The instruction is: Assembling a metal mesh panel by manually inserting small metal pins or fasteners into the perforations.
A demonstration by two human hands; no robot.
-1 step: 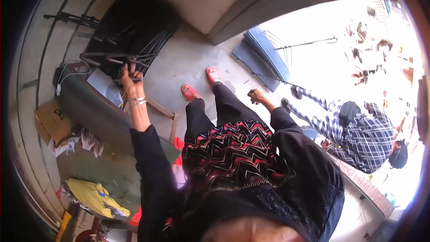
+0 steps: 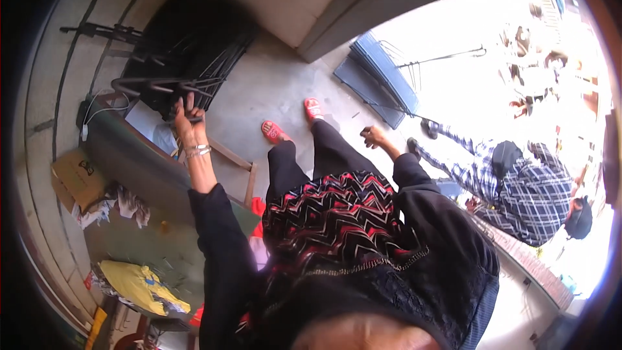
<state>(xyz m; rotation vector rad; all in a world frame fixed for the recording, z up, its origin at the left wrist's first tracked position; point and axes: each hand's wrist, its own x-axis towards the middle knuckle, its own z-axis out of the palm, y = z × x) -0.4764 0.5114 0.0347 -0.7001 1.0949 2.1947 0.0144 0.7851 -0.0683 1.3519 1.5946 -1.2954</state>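
Note:
My left hand (image 2: 190, 128) reaches up to a stack of black folded metal frames (image 2: 188, 45) leaning against the wall. Its fingers bend around a dark bar low on the stack, with one finger stretched upward. Bent black tube legs (image 2: 152, 84) stick out just above that hand. A bracelet (image 2: 197, 150) circles the wrist. My right hand (image 2: 378, 137) hangs low beside my right leg, over the floor. Its fingers are curled in, and whatever may lie inside them is too small to make out.
A green-topped table (image 2: 149, 168) stands at my left, bearing a cardboard box (image 2: 78, 178), crumpled cloth and a yellow bag (image 2: 139, 285). Blue-grey folded panels (image 2: 382, 78) with thin metal legs stand ahead right by the bright doorway. A person in plaid (image 2: 528, 194) sits low at the right.
The view has shifted slightly. One finger of my left hand now points up more beside the black bars. My right hand stays about where it was.

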